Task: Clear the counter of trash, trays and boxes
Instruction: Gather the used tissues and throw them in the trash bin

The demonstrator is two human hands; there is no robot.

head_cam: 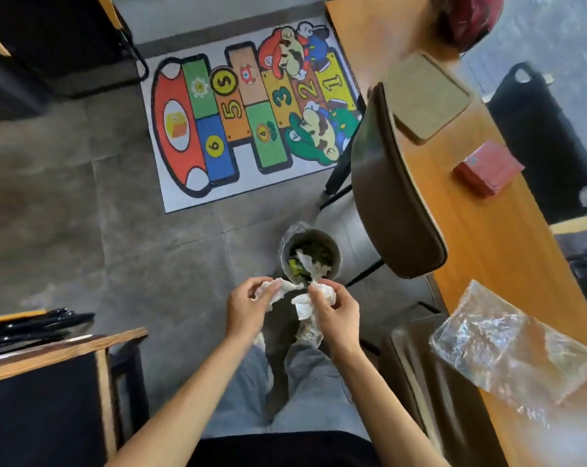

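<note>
Both hands grip crumpled tissue (287,291) above the floor bin (310,256): left hand (248,306), right hand (332,310). Not yet dropped. Plastic bag (507,345), red box (487,168), tray (427,96) remain on tabletop (481,237).

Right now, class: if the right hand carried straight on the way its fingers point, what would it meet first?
The right hand points toward the left hand; it would probably meet that hand's crumpled white tissue first, though depth is unclear.
</note>
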